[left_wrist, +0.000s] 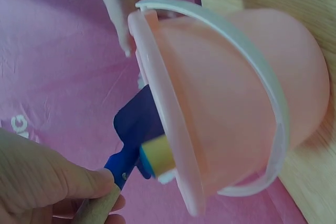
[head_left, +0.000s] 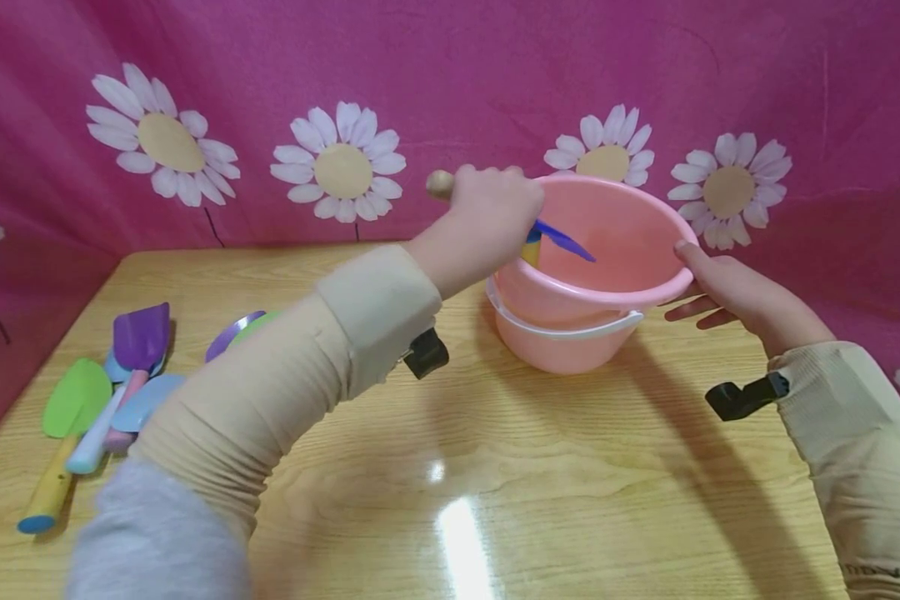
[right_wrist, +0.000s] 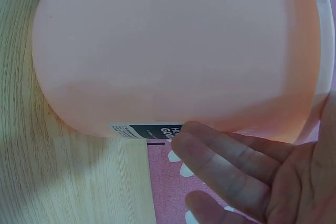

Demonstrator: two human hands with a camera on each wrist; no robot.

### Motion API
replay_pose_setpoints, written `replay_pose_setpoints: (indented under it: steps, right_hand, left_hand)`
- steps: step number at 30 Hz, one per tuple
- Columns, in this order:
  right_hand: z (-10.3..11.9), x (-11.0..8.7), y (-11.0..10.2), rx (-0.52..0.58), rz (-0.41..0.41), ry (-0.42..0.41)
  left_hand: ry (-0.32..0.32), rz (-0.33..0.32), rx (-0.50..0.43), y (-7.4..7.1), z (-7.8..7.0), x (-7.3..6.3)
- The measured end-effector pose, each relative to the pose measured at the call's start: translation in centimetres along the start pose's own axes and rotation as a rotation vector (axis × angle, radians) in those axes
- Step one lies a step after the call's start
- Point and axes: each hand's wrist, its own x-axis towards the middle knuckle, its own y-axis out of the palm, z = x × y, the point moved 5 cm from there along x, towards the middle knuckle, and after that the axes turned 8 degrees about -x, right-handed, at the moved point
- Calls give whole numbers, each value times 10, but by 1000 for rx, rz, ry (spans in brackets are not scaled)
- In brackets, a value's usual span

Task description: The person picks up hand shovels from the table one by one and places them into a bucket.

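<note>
The left hand point(head_left: 497, 210) grips the blue shovel point(left_wrist: 139, 121) at the mouth of the pink bucket point(head_left: 562, 355); the right hand point(head_left: 738, 292) holds the rim, fingers spread outside; the blade could snag the yellow handle point(left_wrist: 162, 156) beside it and, if forced, perhaps tip the bucket.

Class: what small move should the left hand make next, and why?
Probably lower the blue-bladed shovel into the pink bucket: the left hand grips its wooden handle, with the blade at the bucket's mouth; a yellow handle already sticks out of it, and the right hand, thumb over the rim, may be steadying it.
</note>
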Motion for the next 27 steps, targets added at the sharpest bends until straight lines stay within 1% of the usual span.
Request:
replay_pose_setpoints:
  steps: [4, 10, 14, 17, 22, 24, 27]
  right_hand:
    - [0, 0, 0, 0, -3, 0]
    - [1, 0, 0, 0, -11, 2]
    - [0, 0, 0, 6, -15, 0]
    - [-1, 1, -1, 7, -23, 2]
    - [-1, 0, -1, 6, -40, 7]
    - [-2, 1, 0, 11, -36, 4]
    - [-2, 2, 1, 16, -31, 2]
  left_hand:
    - [47, -10, 42, 3, -17, 4]
    - [114, 16, 116, 11, -37, 9]
    - [138, 35, 180, 15, -47, 12]
    - [151, 54, 250, 21, -54, 16]
    - [211, 34, 336, 25, -61, 17]
    - [221, 30, 342, 25, -62, 17]
    - [212, 47, 335, 25, -61, 16]
